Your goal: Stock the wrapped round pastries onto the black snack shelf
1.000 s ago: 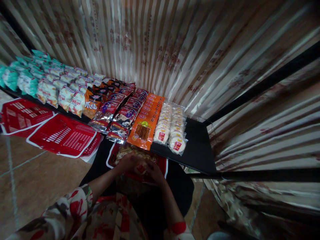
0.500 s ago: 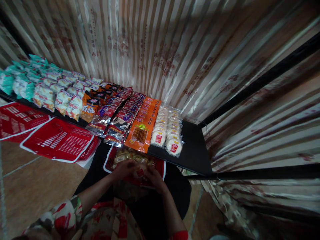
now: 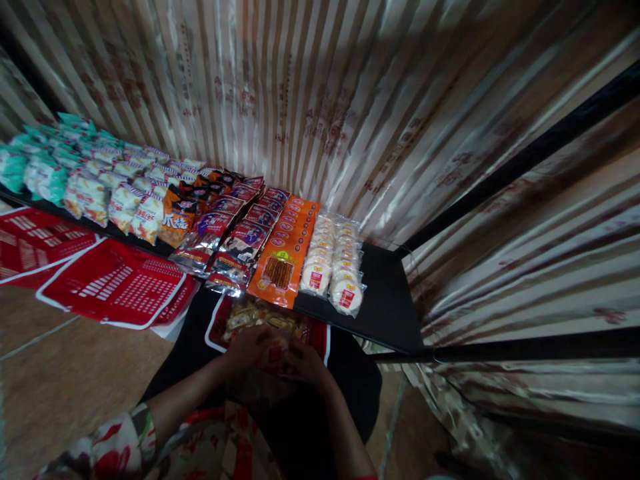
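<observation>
Both hands are low over a red basket (image 3: pixel 327 343) with a white rim, which rests on my lap. My left hand (image 3: pixel 249 348) grips the left side of a clear cracker packet (image 3: pixel 277 352) with a red label. On the packet's right side, the fingers of my right hand (image 3: pixel 307 365) are closed on it. Beneath and behind it, several more clear-wrapped snack packets (image 3: pixel 257 315) fill the basket. The light is dim there, and the fingertips are partly hidden.
A black shelf (image 3: pixel 387 293) stands just ahead. On it are rows of white round cracker packets (image 3: pixel 345 297), orange snack packs (image 3: pixel 280 267), dark foil packs (image 3: pixel 235 257), white bags (image 3: pixel 147 217) and green bags (image 3: pixel 45 177). Red baskets (image 3: pixel 120 280) lie at left; a striped curtain (image 3: pixel 300 93) hangs behind.
Both hands have drawn slightly down and toward me with the cracker packet between them, and the packet looks tilted differently. The goods on the shelf stay as they were.
</observation>
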A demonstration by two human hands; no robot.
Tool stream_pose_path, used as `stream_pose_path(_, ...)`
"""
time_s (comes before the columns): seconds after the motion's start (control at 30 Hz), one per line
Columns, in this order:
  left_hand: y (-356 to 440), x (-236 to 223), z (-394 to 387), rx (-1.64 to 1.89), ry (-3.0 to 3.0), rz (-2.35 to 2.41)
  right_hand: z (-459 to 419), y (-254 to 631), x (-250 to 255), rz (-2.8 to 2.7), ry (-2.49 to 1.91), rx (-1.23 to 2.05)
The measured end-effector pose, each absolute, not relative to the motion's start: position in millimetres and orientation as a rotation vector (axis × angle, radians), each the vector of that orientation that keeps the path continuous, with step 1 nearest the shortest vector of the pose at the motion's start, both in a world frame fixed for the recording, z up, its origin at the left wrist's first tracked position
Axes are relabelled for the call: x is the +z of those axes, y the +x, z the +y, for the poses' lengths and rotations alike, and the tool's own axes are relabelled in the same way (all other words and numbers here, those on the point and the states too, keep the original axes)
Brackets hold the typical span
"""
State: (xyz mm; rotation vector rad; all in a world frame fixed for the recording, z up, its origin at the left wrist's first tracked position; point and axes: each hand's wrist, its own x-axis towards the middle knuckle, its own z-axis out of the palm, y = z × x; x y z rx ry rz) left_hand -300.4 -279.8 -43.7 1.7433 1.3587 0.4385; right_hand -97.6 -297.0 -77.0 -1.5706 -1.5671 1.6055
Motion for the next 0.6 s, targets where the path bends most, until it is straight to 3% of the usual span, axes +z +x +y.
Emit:
stream_pose_path(0.23,-290.3,-12.5,-279.8,0.381,1.873,1.29,-294.6,-93.0,-62.2,-1.423,-1.491,1.598)
stream_pose_path(0.6,-278.0,-1.3,-265.5,0.692,1.625,1.27,-290.2,-81.3,-10.6,-1.122,-1.416,1.564)
